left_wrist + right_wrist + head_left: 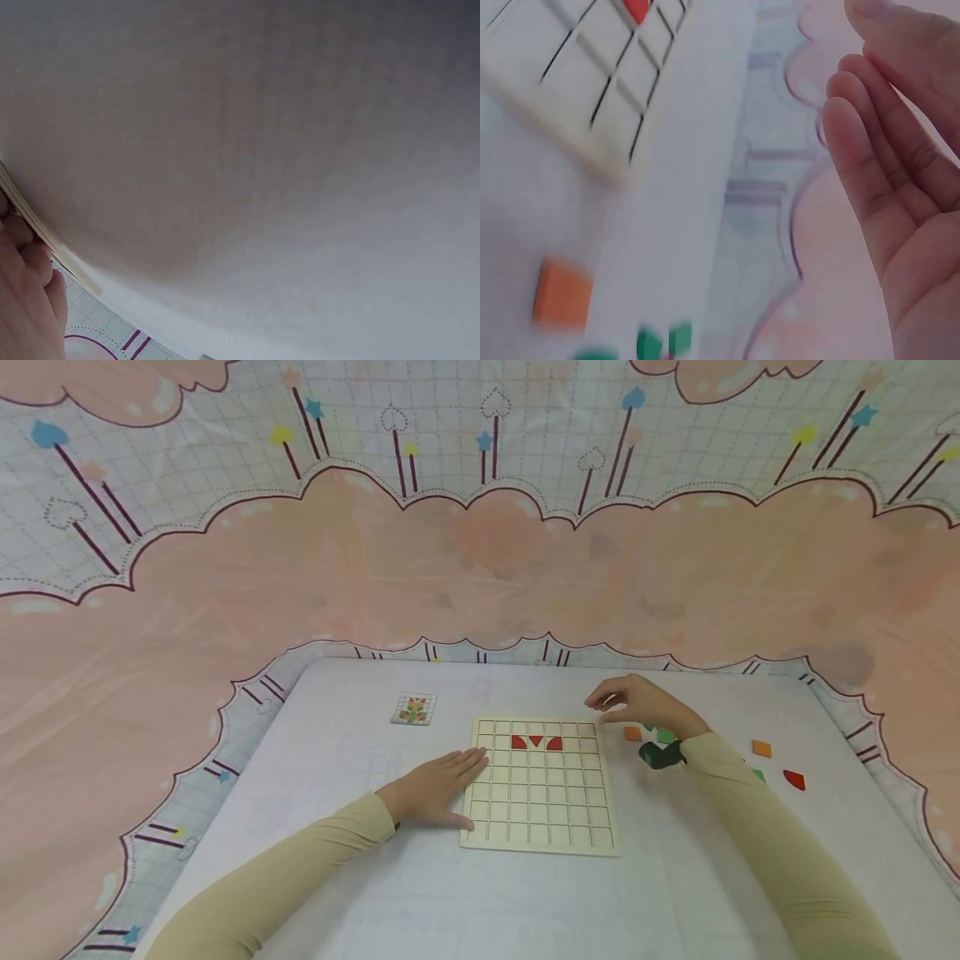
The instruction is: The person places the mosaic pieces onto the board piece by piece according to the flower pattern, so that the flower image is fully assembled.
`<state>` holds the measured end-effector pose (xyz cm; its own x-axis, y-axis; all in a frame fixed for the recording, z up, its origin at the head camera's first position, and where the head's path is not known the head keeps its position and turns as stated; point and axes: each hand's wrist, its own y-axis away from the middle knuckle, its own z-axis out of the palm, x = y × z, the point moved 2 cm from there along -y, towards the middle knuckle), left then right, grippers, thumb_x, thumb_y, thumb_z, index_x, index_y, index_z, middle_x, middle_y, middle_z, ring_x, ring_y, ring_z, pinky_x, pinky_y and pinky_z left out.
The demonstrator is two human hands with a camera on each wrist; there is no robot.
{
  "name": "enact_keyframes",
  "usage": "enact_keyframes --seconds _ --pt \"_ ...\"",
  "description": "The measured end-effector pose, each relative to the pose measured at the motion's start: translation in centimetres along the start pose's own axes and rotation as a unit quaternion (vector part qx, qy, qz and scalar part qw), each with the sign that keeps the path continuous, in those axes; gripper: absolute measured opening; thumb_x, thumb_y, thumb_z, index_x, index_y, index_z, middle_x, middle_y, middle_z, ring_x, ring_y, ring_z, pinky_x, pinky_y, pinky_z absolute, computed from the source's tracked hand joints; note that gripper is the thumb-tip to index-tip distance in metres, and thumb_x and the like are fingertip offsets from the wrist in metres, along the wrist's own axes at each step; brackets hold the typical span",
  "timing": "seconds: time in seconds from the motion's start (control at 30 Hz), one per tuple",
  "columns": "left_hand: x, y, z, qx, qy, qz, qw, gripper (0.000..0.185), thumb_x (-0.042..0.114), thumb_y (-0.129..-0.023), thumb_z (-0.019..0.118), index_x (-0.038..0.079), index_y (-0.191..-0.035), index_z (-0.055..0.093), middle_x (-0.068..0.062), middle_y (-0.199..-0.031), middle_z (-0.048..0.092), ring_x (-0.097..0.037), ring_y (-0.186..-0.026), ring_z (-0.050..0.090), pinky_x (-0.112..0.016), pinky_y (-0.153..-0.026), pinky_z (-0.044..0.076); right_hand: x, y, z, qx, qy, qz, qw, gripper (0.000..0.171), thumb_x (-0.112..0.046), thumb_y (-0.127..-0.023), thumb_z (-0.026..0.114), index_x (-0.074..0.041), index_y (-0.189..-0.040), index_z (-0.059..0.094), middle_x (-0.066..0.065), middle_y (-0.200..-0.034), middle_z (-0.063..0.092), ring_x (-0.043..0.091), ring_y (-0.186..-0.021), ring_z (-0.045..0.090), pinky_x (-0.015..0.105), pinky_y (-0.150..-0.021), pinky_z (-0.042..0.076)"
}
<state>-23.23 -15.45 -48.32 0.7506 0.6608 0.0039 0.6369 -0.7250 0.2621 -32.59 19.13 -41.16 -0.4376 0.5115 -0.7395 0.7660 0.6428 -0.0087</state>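
From the head camera we saw the left hand (435,787) lying flat, fingers straight and together, against the left edge of the wooden grid board (542,785), which sat near the middle of the white table (375,877). Three red pieces (536,742) filled cells in its second row. The right hand (637,700) hovered just past the board's far right corner, fingers loosely bent and holding nothing, above an orange tile (632,732) and some green pieces (665,736). Another orange tile (761,747), a red piece (794,779) and a small pattern card (413,708) lay further off.

The left wrist camera showed only fingertips (30,300) touching the board's thin edge (45,232).

The right wrist camera, blurred, showed relaxed, empty fingers (870,150) held close together, with the board's corner (592,82) and the orange tile (562,294) below.

We judged the tiles light, stiff and thin, best pinched by opposite edges; the board looked rigid and liable to slide.
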Motion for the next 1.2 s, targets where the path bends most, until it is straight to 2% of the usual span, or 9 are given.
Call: enact_keyframes --seconds 0.07,0.13,0.3,0.37,0.6,0.8,0.87,0.97,1.2 --pt "0.0 0.0 0.0 0.004 0.004 0.001 1.0 0.1 0.072 -0.084 0.042 0.007 -0.152 0.008 -0.009 -0.16 0.007 -0.021 -0.148 0.009 -0.034 -0.12 0.017 0.4 1.7 -1.0 0.02 0.021 0.014 0.999 0.025 -0.008 -0.08 0.073 -0.005 -0.105 0.069 0.02 -0.107 0.066 0.014 -0.095 0.065 0.036 -0.089 0.054" --pt "0.1 0.0 -0.1 0.004 0.005 0.001 1.0 0.1 0.072 -0.084 0.042 0.006 -0.152 0.008 -0.009 -0.16 0.007 -0.021 -0.148 0.009 -0.034 -0.12 0.017 0.9 3.2 -1.9 0.04 0.032 0.021 0.998 0.024 -0.008 -0.08 0.072 -0.005 -0.104 0.069 0.018 -0.106 0.067 0.011 -0.094 0.065 0.032 -0.087 0.054" --pt "0.1 0.1 -0.3 0.004 0.008 -0.002 1.0 0.1 0.071 -0.084 0.044 0.006 -0.152 0.009 -0.009 -0.16 0.006 -0.021 -0.148 0.009 -0.035 -0.12 0.017 2.3 6.2 -3.3 0.081 0.028 0.058 0.995 0.029 -0.01 -0.082 0.072 0.001 -0.108 0.067 0.022 -0.109 0.065 0.025 -0.096 0.065 0.014 -0.082 0.051" --pt "0.1 0.2 -0.4 0.005 0.009 -0.002 0.9999 0.1 0.071 -0.084 0.044 0.006 -0.152 0.009 -0.009 -0.16 0.007 -0.021 -0.148 0.009 -0.035 -0.12 0.017 3.0 7.0 -3.5 0.089 0.03 0.09 0.991 0.031 -0.011 -0.083 0.07 0.002 -0.111 0.065 0.023 -0.11 0.065 0.022 -0.095 0.065 0.008 -0.08 0.048" --pt "0.2 0.1 -0.4 0.007 0.007 0.002 1.0 0.099 0.07 -0.085 0.043 0.006 -0.151 0.009 -0.009 -0.16 0.007 -0.021 -0.148 0.009 -0.034 -0.12 0.017 5.8 7.9 -2.5 0.094 0.008 0.163 0.982 0.033 -0.013 -0.087 0.066 0.003 -0.116 0.063 0.021 -0.112 0.065 0.027 -0.099 0.063 0.019 -0.08 0.054" --pt "0.3 -0.2 -0.9 -0.002 0.007 0.004 1.0 0.1 0.071 -0.083 0.046 0.004 -0.151 0.014 -0.011 -0.159 0.013 -0.023 -0.147 0.015 -0.036 -0.119 0.02 7.2 7.1 -0.8 0.116 0.013 0.146 0.982 0.029 -0.008 -0.084 0.068 0.004 -0.111 0.065 0.022 -0.108 0.066 0.019 -0.092 0.064 0.024 -0.079 0.056" --pt "0.2 -0.4 -1.0 -0.01 0.002 -0.001 1.0 0.1 0.072 -0.082 0.045 0.006 -0.151 0.014 -0.009 -0.159 0.014 -0.021 -0.147 0.016 -0.034 -0.119 0.02 7.5 6.6 -0.3 0.122 0.017 0.137 0.983 0.029 -0.007 -0.083 0.069 0.005 -0.11 0.065 0.023 -0.107 0.067 0.021 -0.092 0.065 0.029 -0.082 0.056" --pt "0.1 -0.6 -1.1 -0.015 0.003 -0.007 0.9999 0.1 0.073 -0.081 0.046 0.007 -0.151 0.017 -0.008 -0.159 0.016 -0.02 -0.146 0.017 -0.034 -0.119 0.02 8.1 6.1 0.3 0.121 0.007 0.151 0.981 0.031 -0.009 -0.083 0.069 0.003 -0.112 0.065 0.021 -0.11 0.066 0.028 -0.098 0.065 0.037 -0.086 0.055" --pt "-0.1 -0.4 -0.7 0.0 0.018 -0.015 0.9997 0.1 0.073 -0.08 0.049 0.009 -0.151 0.019 -0.006 -0.158 0.018 -0.019 -0.146 0.019 -0.034 -0.119 0.021 8.6 5.5 1.2 0.116 0.0 0.179 0.977 0.036 -0.013 -0.085 0.069 0.002 -0.116 0.063 0.022 -0.117 0.063 0.036 -0.107 0.06 0.045 -0.09 0.052"
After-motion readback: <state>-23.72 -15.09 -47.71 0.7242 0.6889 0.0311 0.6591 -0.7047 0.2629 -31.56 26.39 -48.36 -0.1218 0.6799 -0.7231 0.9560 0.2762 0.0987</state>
